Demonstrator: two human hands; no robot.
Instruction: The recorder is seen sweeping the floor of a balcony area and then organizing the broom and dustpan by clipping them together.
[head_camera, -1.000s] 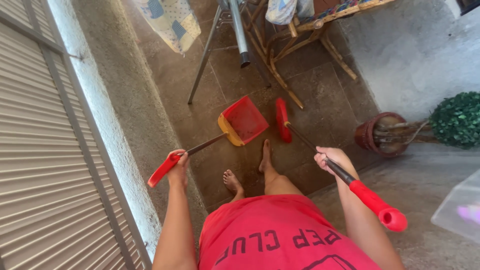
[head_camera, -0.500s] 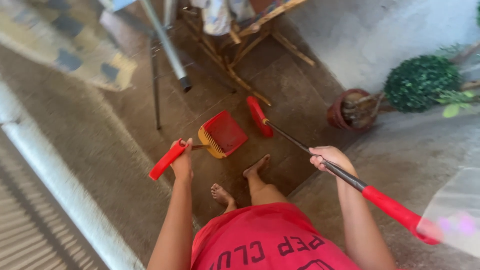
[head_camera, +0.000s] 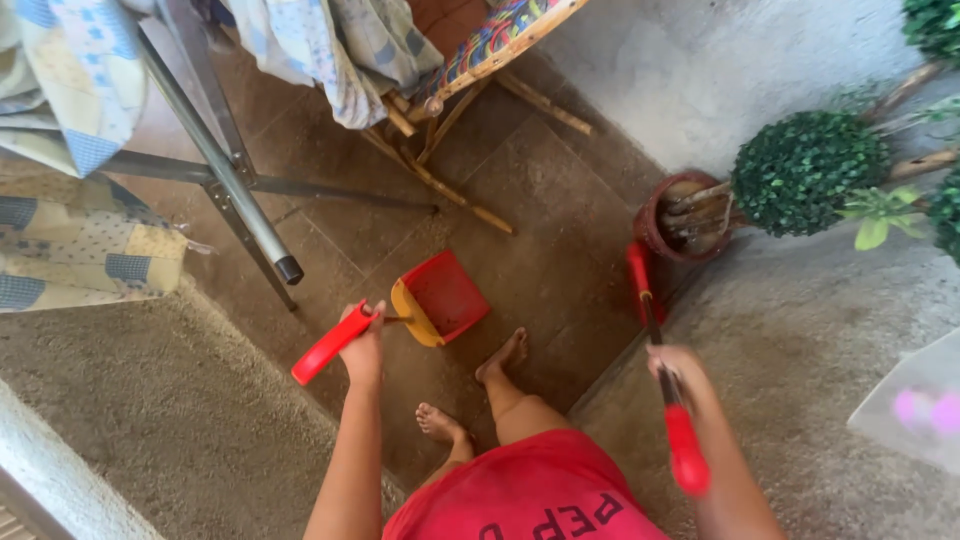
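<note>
My left hand (head_camera: 364, 340) grips the red handle of a long-handled dustpan (head_camera: 440, 298). Its red and yellow pan rests on the brown tiled floor just ahead of my bare feet (head_camera: 470, 385). My right hand (head_camera: 680, 375) is closed around the dark shaft of a broom (head_camera: 660, 370). Below the hand is the broom's red grip. The red broom head (head_camera: 638, 272) sits on the tiles beside a dark red plant pot (head_camera: 672, 215), well to the right of the dustpan.
A metal drying rack (head_camera: 225, 160) hung with patterned laundry stands at upper left. A wooden chair (head_camera: 470, 70) stands behind the dustpan. Round green bushes (head_camera: 805, 170) grow from the pot at right. A clear plastic box (head_camera: 915, 410) sits at far right on rough concrete.
The broom head has swung right, away from the dustpan to beside the plant pot, and its shaft now points nearly straight ahead. The view has turned. The dustpan has barely moved.
</note>
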